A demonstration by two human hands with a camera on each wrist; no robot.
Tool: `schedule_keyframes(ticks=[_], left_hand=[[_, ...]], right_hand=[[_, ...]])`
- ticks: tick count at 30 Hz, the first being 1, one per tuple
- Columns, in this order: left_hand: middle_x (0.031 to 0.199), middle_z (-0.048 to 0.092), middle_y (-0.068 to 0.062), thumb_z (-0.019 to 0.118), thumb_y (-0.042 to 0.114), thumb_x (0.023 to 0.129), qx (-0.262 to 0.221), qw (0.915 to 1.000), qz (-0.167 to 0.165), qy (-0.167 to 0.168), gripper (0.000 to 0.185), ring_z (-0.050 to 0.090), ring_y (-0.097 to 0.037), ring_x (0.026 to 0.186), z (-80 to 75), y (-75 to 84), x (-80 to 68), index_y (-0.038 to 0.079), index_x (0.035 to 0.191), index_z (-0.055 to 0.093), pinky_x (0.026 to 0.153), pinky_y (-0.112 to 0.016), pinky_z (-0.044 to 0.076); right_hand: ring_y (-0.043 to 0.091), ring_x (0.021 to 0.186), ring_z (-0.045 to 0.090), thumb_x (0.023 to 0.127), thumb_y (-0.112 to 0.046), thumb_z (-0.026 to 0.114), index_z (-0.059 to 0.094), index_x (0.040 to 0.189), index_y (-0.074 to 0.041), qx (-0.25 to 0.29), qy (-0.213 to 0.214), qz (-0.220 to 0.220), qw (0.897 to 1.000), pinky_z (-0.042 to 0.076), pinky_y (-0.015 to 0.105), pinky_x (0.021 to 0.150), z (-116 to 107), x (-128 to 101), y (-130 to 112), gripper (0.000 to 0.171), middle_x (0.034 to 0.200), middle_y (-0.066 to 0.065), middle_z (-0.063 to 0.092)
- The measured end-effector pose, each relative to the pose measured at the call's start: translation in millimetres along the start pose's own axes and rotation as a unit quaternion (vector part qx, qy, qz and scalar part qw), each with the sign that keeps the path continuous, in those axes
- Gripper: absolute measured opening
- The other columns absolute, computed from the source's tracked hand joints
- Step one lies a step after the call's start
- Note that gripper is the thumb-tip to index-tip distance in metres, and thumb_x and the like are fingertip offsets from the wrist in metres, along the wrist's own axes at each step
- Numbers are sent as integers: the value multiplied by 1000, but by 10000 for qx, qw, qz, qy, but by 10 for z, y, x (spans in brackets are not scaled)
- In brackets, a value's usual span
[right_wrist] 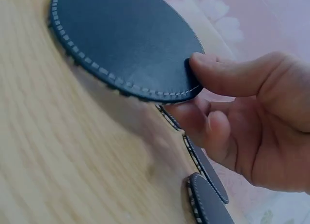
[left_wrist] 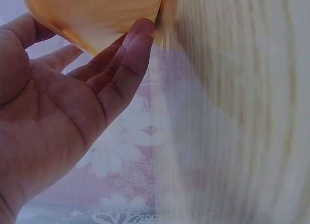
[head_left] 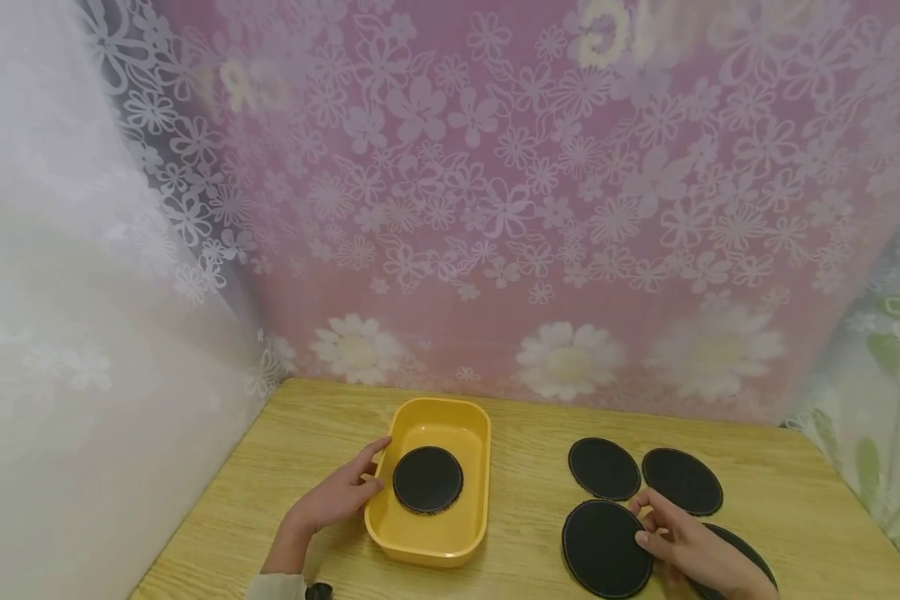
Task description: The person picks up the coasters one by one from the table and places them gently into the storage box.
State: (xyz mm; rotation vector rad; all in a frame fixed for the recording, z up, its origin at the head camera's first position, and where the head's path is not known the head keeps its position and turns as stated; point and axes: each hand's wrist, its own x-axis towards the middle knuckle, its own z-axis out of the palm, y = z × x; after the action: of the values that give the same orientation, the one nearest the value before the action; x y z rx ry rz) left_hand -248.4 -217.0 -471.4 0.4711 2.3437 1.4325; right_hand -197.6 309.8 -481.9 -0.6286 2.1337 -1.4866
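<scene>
My right hand (head_left: pixel 690 550) pinches the edge of a round black coaster (head_left: pixel 603 548), thumb on its top face and fingers beneath. In the right wrist view pale stitching runs round the coaster (right_wrist: pixel 126 44), which tilts above the wood. My left hand (head_left: pixel 336 497) touches the left outer side of a yellow rectangular container (head_left: pixel 480 500). Its fingers (left_wrist: pixel 118 81) lie loosely extended against the wall in the left wrist view. Flat inside the container is another black coaster (head_left: pixel 427 479).
Two black coasters, one at the back (head_left: pixel 603 468) and one right of it (head_left: pixel 682 482), lie on the wooden table (head_left: pixel 525 500). A further coaster (head_left: pixel 746 552) is partly hidden under my right hand. Flowered cloth (head_left: pixel 495 208) hangs behind the table.
</scene>
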Motion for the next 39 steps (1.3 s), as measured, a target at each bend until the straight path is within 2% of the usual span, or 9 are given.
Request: schedule_keyframes(ticks=[4, 7, 14, 18, 21, 28, 34, 39], left_hand=[[136, 47, -25, 48, 20, 104, -22, 10000, -11, 5, 64, 59, -26, 99, -6, -20, 8, 18, 160, 19, 80, -39, 48], [136, 48, -24, 49, 20, 104, -43, 10000, 6, 12, 64, 59, -26, 97, -9, -33, 18, 18, 160, 19, 80, -39, 48], [135, 48, -25, 48, 19, 104, 12, 10000, 26, -7, 64, 59, -26, 96, -13, -29, 17, 17, 160, 19, 79, -38, 48], [135, 48, -25, 48, 18, 104, 55, 10000, 9, -14, 64, 59, -25, 94, -15, -22, 16, 16, 160, 18, 79, -38, 48], [135, 48, -26, 47, 17, 104, 71, 10000, 3, -7, 64, 59, -25, 93, -18, -21, 14, 16, 160, 18, 79, -38, 48], [136, 48, -25, 48, 19, 104, 114, 9999, 11, 16, 64, 59, -25, 99, -23, -42, 3, 17, 160, 18, 81, -38, 48], [136, 48, -24, 48, 19, 104, 109, 9999, 5, 10, 64, 60, -27, 106, -21, -53, 7, 16, 160, 18, 83, -39, 50], [137, 47, -24, 48, 19, 104, 131, 9999, 5, 3, 63, 58, -29, 111, -16, -42, 17, 17, 160, 19, 86, -41, 50]], right_hand=[[23, 56, 60, 105, -15, 49, 36, 125, 3, 416, 92, 398, 9983, 54, 36, 50, 35, 46, -6, 29, 84, 10, 54], [25, 56, 63, 105, -16, 50, 36, 125, 4, 446, 184, 484, 9977, 54, 37, 50, 50, 73, -4, 32, 82, 11, 57], [21, 52, 61, 103, -10, 51, 34, 128, 15, 135, 332, 245, 9991, 54, 38, 49, 52, 107, 14, 39, 86, 12, 58], [18, 57, 58, 101, -8, 55, 33, 137, 17, 17, 393, 382, 9985, 54, 37, 53, 42, 105, 8, 48, 93, 11, 54], [17, 63, 56, 101, -5, 54, 31, 141, 17, 106, 277, 410, 9987, 55, 35, 56, 28, 94, 2, 51, 96, 11, 50], [27, 55, 57, 101, -2, 50, 29, 142, 19, 163, 156, 68, 9997, 53, 38, 52, 29, 114, -11, 51, 93, 11, 51], [23, 54, 59, 101, -7, 53, 30, 147, 12, 264, 573, 314, 9975, 54, 41, 52, 65, 137, -58, 54, 94, 13, 52], [21, 61, 60, 100, -8, 56, 30, 147, 10, 329, 1052, 444, 9929, 55, 40, 52, 114, 190, -129, 57, 93, 12, 47]])
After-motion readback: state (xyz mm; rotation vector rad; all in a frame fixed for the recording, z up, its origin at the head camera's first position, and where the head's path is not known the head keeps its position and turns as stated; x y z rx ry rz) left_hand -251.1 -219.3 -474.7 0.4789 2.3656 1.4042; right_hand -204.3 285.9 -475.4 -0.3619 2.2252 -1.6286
